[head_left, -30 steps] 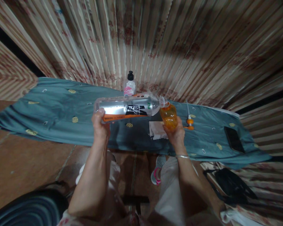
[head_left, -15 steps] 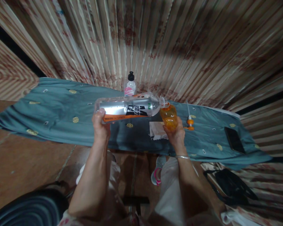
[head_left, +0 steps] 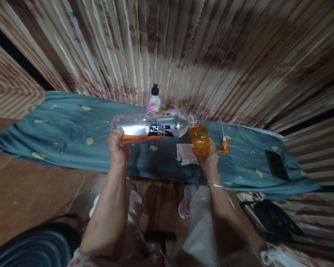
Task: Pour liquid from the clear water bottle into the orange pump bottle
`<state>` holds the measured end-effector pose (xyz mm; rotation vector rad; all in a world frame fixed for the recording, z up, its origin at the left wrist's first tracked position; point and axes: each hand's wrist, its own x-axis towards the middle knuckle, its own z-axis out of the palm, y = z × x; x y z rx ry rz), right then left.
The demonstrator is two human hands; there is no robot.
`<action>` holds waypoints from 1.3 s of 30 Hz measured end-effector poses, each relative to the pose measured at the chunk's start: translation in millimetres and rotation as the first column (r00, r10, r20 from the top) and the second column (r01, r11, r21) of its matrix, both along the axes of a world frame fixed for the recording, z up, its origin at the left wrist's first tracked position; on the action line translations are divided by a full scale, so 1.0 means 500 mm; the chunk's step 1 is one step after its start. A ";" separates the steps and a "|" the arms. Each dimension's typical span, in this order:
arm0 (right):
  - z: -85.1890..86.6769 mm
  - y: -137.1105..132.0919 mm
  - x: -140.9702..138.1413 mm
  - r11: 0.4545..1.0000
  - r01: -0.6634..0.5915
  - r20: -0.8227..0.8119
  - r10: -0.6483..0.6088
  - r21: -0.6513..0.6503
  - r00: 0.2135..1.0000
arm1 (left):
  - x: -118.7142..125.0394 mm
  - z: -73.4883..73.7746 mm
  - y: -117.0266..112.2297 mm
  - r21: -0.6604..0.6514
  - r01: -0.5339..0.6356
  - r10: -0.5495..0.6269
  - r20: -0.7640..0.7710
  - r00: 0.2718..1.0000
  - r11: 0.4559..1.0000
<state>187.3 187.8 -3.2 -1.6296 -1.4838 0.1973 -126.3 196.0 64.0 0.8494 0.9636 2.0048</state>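
Observation:
Near its base, my left hand (head_left: 119, 146) grips a clear plastic drink bottle (head_left: 156, 128) with a silver, black and orange label. The bottle lies almost level, its uncapped neck pointing right. That neck meets the mouth of an orange translucent bottle (head_left: 199, 137), which leans toward it with some liquid inside. Wrapped around the lower part of the orange bottle is my right hand (head_left: 208, 155). An orange pump top (head_left: 225, 144) with a pale tube lies on the cloth to the right. Under and beside the orange bottle is a whitish folded cloth (head_left: 186, 154).
A teal patterned cloth (head_left: 69, 129) covers the long narrow table. Behind the drink bottle stands a small clear bottle with a black cap (head_left: 154, 97). A dark phone (head_left: 277, 165) lies at the right. Pleated curtains (head_left: 167, 48) hang behind; a black bag (head_left: 272, 220) sits lower right.
The two bottles stay mouth to mouth in nearly the same pose. Both hands keep their grip, with hardly any movement.

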 end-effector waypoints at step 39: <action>0.006 -0.004 -0.003 1.000 -0.002 -0.019 0.002 -0.009 1.000 | 0.010 0.013 -0.006 0.003 -0.013 0.013 0.035 0.999 1.000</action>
